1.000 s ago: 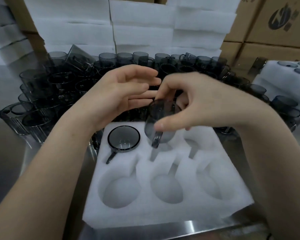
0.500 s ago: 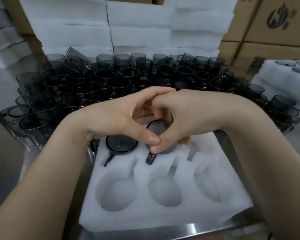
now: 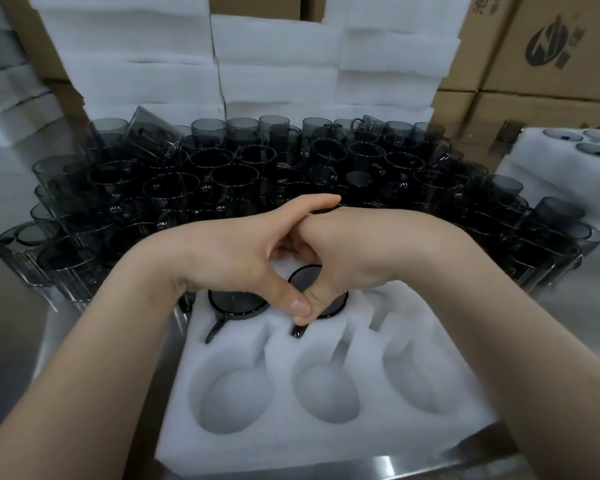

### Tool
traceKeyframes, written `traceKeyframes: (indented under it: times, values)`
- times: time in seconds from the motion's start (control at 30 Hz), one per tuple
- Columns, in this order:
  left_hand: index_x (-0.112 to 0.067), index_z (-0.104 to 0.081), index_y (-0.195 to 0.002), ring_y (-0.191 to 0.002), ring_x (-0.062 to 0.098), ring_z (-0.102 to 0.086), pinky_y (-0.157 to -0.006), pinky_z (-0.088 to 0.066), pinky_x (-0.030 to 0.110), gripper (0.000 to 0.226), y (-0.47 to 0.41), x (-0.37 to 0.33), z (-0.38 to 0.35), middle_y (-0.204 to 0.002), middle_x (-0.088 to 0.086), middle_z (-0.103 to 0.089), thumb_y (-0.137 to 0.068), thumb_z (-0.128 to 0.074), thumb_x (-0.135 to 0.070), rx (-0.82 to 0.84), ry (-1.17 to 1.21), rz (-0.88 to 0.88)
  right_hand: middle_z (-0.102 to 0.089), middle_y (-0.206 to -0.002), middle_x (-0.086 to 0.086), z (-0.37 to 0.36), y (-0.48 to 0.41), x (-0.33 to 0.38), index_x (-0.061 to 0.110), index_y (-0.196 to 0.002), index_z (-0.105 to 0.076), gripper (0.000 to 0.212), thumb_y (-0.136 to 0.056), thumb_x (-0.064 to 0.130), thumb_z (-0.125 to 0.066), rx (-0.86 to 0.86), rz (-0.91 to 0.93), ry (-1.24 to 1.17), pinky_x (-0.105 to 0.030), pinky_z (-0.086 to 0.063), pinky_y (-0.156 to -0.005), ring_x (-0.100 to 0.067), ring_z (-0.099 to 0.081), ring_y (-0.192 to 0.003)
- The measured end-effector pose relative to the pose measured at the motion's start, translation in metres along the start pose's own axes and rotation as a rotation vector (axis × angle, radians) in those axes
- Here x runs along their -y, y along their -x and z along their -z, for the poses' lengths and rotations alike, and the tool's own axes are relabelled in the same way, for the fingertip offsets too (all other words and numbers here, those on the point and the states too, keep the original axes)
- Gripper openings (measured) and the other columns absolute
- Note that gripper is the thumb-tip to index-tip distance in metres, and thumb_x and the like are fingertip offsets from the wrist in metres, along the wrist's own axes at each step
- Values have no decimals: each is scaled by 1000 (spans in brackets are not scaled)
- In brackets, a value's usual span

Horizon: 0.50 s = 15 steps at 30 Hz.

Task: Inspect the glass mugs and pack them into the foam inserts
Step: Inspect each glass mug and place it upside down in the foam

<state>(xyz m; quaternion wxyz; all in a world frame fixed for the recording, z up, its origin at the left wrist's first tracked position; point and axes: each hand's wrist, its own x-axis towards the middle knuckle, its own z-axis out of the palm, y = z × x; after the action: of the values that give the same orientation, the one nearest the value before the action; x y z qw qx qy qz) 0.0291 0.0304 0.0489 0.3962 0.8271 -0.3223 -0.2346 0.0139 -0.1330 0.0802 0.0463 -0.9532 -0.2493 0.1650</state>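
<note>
A white foam insert (image 3: 326, 445) with several round pockets lies in front of me on the steel table. One smoky grey glass mug (image 3: 236, 303) sits in its back left pocket, handle in the slot. A second grey mug (image 3: 303, 275) is in the back middle pocket. My left hand (image 3: 236, 251) and my right hand (image 3: 361, 251) curl round its rim from either side, thumbs meeting at its near edge. Most of that mug is hidden under my hands. The three near pockets and the back right one hold nothing.
A dense crowd of loose grey mugs (image 3: 222, 174) stands right behind the insert. Stacks of white foam (image 3: 278, 64) and cardboard boxes (image 3: 551, 46) rise at the back. At the right a filled foam insert (image 3: 551, 157) lies on a stack.
Both hands came down with the second mug from above the insert into the back middle pocket, and my left hand closed onto it beside the right.
</note>
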Motion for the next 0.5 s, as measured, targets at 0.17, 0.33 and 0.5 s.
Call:
traceKeyframes:
  times: [0.17,0.33,0.5]
  values:
    - [-59,-22,-139,-127,-10,-44,-113,-35,27,111,2,-3,-1,-133,-21,-53,-58,-90,-26,-11,0,16,-42,-82,15,-13,16,-6,34,-72,-29,54,-68,58,-77,-210,102,14,-26,-38,-60,-5,-43,-73]
    - [-47,-44,-127,-115,-12,-52,-98,-44,14,88,1,-9,-4,-119,-27,-59,-57,-92,-29,6,-109,39,-53,-90,10,-17,17,-19,27,-80,-53,36,-69,51,-77,-218,99,-151,-35,-49,-72,-8,-52,-81]
    - [-42,-59,-116,-95,-2,-65,-87,-55,31,67,-1,-11,-7,-107,-23,-66,-58,-92,-39,-33,-217,145,-72,-78,0,9,11,-62,22,-77,-76,24,-92,35,-62,-460,-65,-554,-25,-56,-57,-10,-61,-62]
